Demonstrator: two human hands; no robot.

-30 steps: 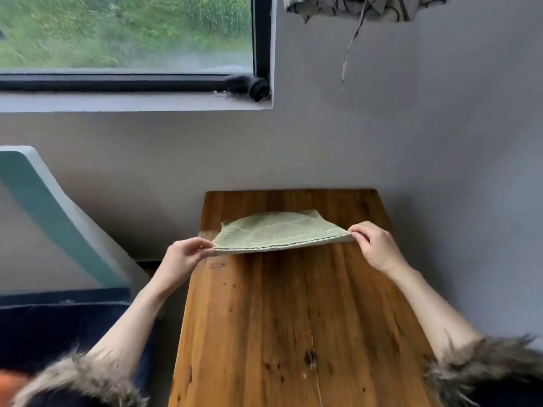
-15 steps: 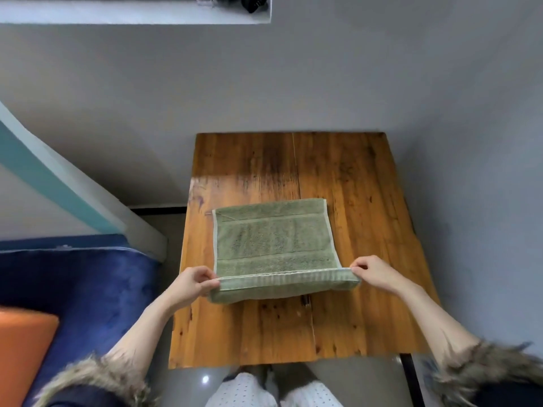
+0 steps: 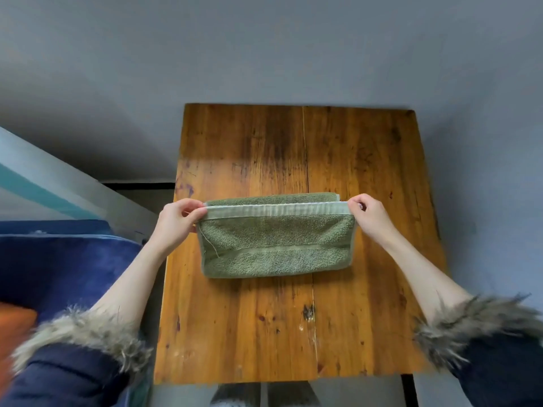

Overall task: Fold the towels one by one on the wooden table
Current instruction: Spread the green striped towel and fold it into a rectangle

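Note:
A green towel (image 3: 276, 245) lies folded on the wooden table (image 3: 293, 327), near its middle. Its pale hem band runs along the far side of the top layer. My left hand (image 3: 176, 221) pinches the left end of that hem. My right hand (image 3: 368, 214) pinches the right end. The top layer sits over a lower layer whose far edge shows just beyond the hem. A loose thread hangs down the towel's left side.
A grey wall stands behind and to the right of the table. A blue sofa (image 3: 67, 268) with an orange cushion (image 3: 14, 327) is on the left, beside a white and teal slanted panel (image 3: 58, 183). My feet show below the table's near edge.
Both hands carried the near hem of the towel away from me and over onto the far part, so the towel is folded once more. The camera tilted further down.

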